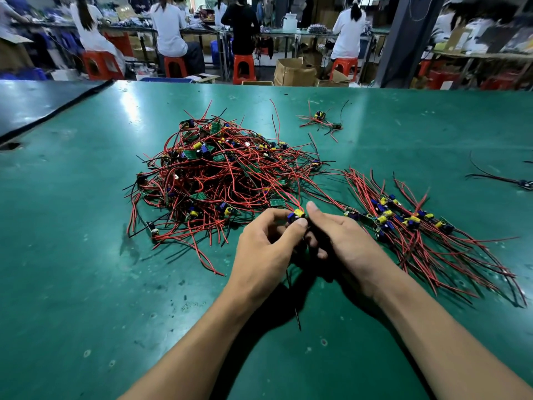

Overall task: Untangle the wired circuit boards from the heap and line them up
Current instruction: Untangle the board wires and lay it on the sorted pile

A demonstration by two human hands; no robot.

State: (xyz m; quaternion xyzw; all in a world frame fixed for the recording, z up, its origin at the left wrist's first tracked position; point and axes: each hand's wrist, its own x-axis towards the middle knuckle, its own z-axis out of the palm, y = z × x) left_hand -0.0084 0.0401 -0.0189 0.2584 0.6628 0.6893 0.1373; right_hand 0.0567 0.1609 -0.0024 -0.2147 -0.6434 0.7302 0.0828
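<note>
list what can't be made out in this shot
Head view:
- held board: mostly covered by left hand fingers
- right hand: grip hidden beneath it
- heap: lower boards buried under wires
- edge board: cut off at right frame edge
- background workers: blurred

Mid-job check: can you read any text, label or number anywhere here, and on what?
No text can be read.
Small green circuit boards in the red-wired heap: any markings too small.
Brown cardboard boxes behind the green table: blurred, nothing legible.
</note>
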